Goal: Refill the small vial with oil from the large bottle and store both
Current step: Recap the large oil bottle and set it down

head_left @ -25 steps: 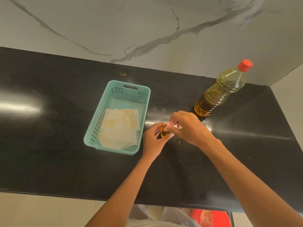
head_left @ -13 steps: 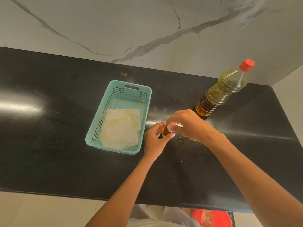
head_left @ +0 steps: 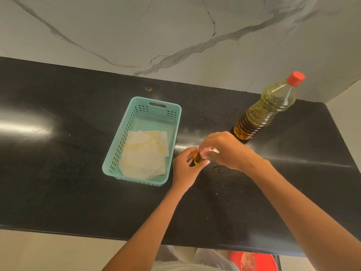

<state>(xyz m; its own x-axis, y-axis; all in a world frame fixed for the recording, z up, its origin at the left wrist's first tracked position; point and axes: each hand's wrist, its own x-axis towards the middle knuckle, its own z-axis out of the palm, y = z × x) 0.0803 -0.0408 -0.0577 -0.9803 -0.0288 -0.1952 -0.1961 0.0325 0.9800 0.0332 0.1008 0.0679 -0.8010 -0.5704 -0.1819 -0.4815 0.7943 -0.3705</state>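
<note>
While gripping the small vial [head_left: 198, 159] in the curled fingers of the left hand [head_left: 183, 170], low at the table [head_left: 58, 173] and a little right of its middle, could spill amber oil at the smallest slip. Cannot tell whether resting on the surface or lifted; seems tilted.

At one o'clock from the vial, the right hand [head_left: 224, 151], fingers pinching something pale at the vial's mouth; stopper or cap, cannot tell. Main danger here: pressing or twisting too hard against small, probably oily glass, and so losing it from the grip.

At four o'clock from the vial, a small dark ring [head_left: 215, 168] lying on the table, easy to sweep away with the right wrist.

At nine o'clock, a teal basket [head_left: 144, 100] with stained paper [head_left: 144, 155] inside, near the left knuckles.

Farthest, at two o'clock, the large bottle [head_left: 267, 110], upright, red cap [head_left: 295, 78] on, just behind the right hand. Tall and narrow, so likely to topple if struck. Storing not yet done.
</note>
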